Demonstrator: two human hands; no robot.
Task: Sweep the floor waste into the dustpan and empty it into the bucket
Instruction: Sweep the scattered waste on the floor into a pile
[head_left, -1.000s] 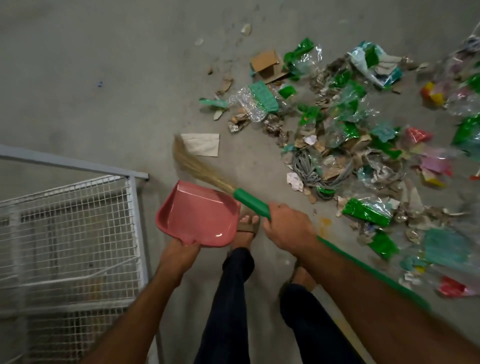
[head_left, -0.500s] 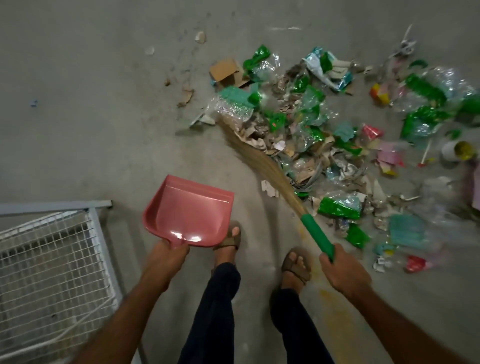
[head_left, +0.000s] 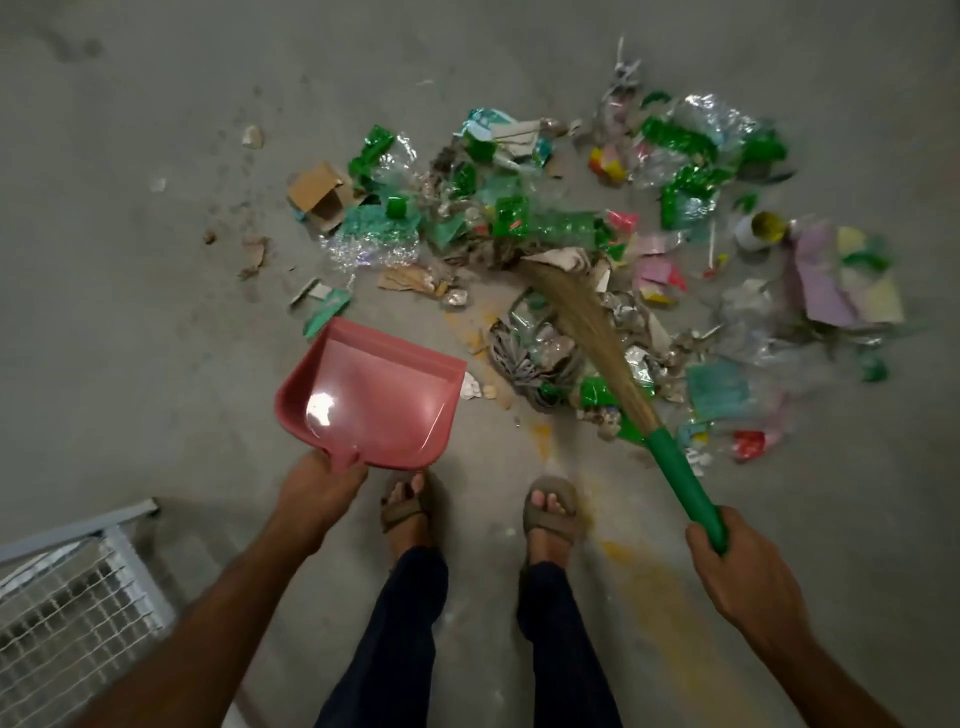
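My left hand (head_left: 317, 486) grips the handle of a pink dustpan (head_left: 384, 400), which is empty and held just above the grey floor, its mouth pointing up towards the waste. My right hand (head_left: 737, 566) grips the green handle of a straw broom (head_left: 587, 322). The broom's bristles lie slanted across the near side of the waste pile (head_left: 545, 228), their tips among torn cardboard and green wrappers. The pile is a wide spread of green and clear plastic, paper, a cardboard box and pastel sheets. No bucket is in view.
A grey wire-mesh cage (head_left: 67, 608) stands at the lower left corner. My two sandalled feet (head_left: 478, 509) stand just below the dustpan and broom. Small scraps (head_left: 253, 136) lie scattered left of the pile. Yellow stains (head_left: 654, 577) mark the floor by my right foot.
The broom swung from above the dustpan rightwards into the pile, and its head now sits deeper in the waste. My right hand moved right and down. The dustpan stayed in my left hand.
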